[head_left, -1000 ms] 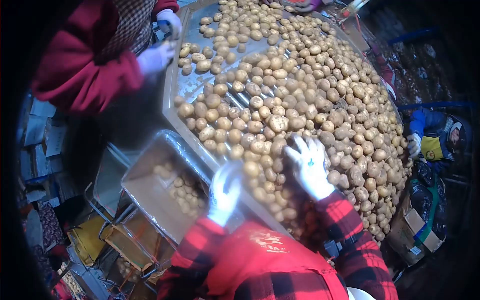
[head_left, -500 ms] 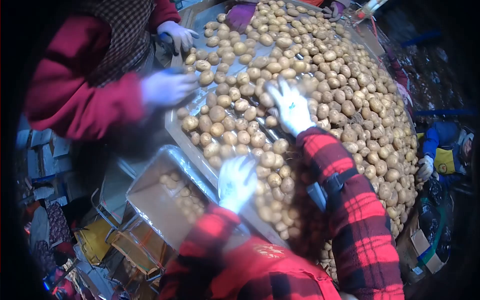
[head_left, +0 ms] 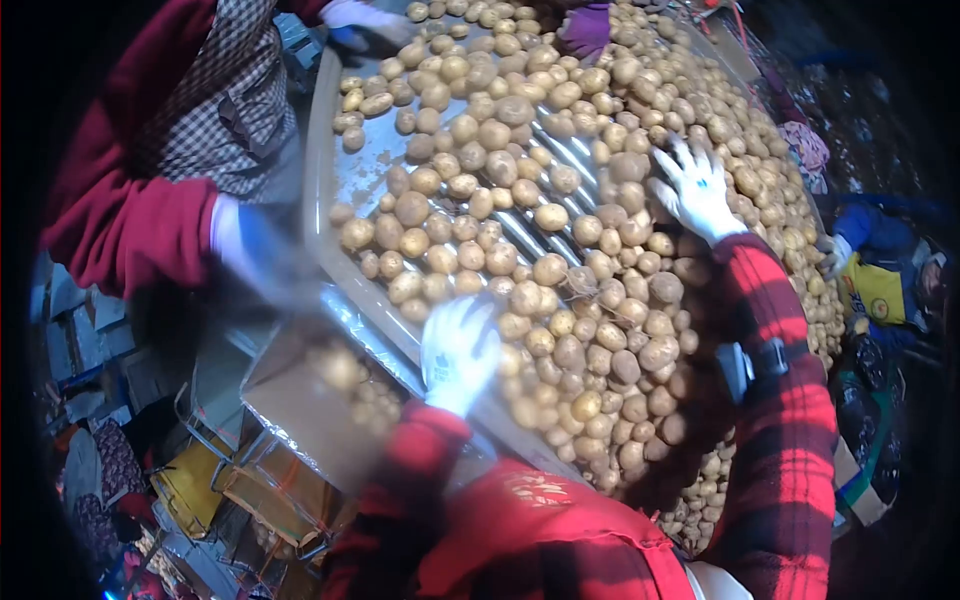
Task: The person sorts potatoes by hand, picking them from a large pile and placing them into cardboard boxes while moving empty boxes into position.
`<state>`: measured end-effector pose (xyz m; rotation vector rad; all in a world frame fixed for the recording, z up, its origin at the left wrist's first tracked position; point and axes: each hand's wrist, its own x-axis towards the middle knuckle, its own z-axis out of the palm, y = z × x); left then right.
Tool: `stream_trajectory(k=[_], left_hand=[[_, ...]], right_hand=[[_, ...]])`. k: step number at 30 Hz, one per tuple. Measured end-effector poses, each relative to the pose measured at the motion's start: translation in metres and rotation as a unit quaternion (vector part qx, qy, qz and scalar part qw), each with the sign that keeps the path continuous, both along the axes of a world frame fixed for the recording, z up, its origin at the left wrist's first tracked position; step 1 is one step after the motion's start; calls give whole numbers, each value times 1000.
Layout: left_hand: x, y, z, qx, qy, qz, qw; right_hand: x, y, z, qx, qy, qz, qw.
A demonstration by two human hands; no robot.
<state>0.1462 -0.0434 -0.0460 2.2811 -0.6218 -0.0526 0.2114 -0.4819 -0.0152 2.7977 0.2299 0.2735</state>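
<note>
Presently, my right hand (head_left: 697,190) lies wide over potatoes (head_left: 625,367); my left hand (head_left: 460,350), beside the desk (head_left: 318,200) rim: hold, I cannot tell. Light, flat pressure should limit bruising.

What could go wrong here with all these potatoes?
Some potatoes near the left fingers might roll over the table rim and miss the box. The co-worker's blurred hand, near that box, could get knocked by one. Beside the right fingers, the crowded pile may slide.
</note>
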Motion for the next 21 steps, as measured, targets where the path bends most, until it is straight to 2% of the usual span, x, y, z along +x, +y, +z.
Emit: stream_trajectory(k=[2,3,4,5,6,8,10,11,12,13,14,15,16,17,18,19,20,21], left_hand=[[2,-2,2,-9,-5,4,1000],[1,-3,1,-6,-7,7,1000],[1,-3,1,-1,-11,8,1000],[1,-3,-2,5,-15,7,1000],[1,-2,-3,1,-21,0,1000],[0,-4,-6,6,-24,11,1000],[8,-10,-9,-2,-39,15,999],[5,-7,-11,1,-36,20,999],[0,-2,-14,5,-32,19,999],[0,-1,-17,-2,-34,21,999],[1,-2,-16,-8,-36,19,999],[1,-4,-14,-11,-57,24,998],[1,-4,-13,-12,-76,29,997],[1,-4,-13,-16,-82,26,996],[1,-2,-16,-21,-86,22,996],[0,-2,-16,-18,-91,25,995],[0,-2,-16,-14,-94,26,995],[1,-3,-18,-15,-84,23,996]], right_hand=[[-39,26,44,72,-7,-67,995],[-49,67,78,100,-83,0,992],[-56,117,113,191,-41,5,981],[-71,145,104,275,-15,8,961],[-85,178,104,238,24,19,971],[-98,190,36,188,26,4,982],[-94,190,41,138,30,4,990],[-109,184,50,249,44,-18,967],[-125,184,72,357,56,-47,931],[-142,177,93,535,111,-170,821],[-158,186,152,653,158,-299,677],[-188,166,175,643,211,-283,679],[-216,145,197,590,313,-265,696],[-258,123,211,586,354,-181,706],[-292,120,237,648,449,-212,578],[-333,115,248,612,548,-315,475],[-378,121,242,610,582,-359,400],[-485,106,207,522,622,-370,452]])
